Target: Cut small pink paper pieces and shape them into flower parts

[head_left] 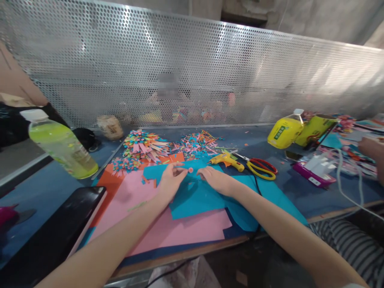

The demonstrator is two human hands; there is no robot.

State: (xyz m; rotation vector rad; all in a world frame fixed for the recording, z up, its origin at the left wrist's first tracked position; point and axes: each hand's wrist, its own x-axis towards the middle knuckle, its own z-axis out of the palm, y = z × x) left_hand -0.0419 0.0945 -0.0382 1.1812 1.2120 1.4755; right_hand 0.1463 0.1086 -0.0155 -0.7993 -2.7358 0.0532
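My left hand (172,178) pinches a small round pink piece (190,170), probably paper, at its fingertips. Just to the right, my right hand (213,179) has its fingers curled together; whether anything is between them is too small to tell. Both hands are over blue paper sheets (192,202), which overlap a larger pink sheet (180,236). Beyond my left hand stands a pile of folded pink, orange and blue paper strips (147,145). A yellow glue gun (229,160) lies beyond my right hand, beside scissors (262,168) with red and yellow handles.
Loose paper scraps (195,143) lie before a perforated metal screen (192,68). A tilted drink bottle (63,144) and black phone-like slab (60,236) are left. Right are a yellow bottle (285,130), purple power strip (313,175), white cable (340,184) and another person's hand (372,148).
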